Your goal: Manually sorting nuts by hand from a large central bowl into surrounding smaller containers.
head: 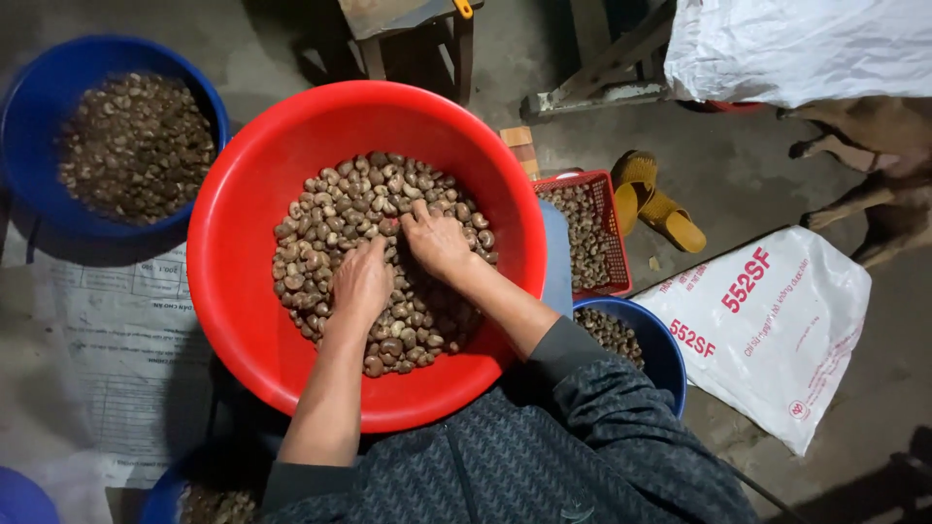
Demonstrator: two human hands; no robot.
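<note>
I see my left hand (361,283) and right hand (437,240) lying palm-down, fingers loosely spread, on the brown shelled nuts (340,209) heaped inside the big round red plastic basin (243,291), gripping nothing that I can tell. Right of the basin stands a small red mesh basket (610,233) of nuts; beyond its left rim, a blue plastic tub (39,107) of darker nuts.

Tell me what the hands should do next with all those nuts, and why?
Probably close the fingers and lift out a few nuts. Both the left hand and right hand lie palm-down, fingers spread, on the brown shelled nuts in the round red plastic basin, gripping nothing yet.
</note>
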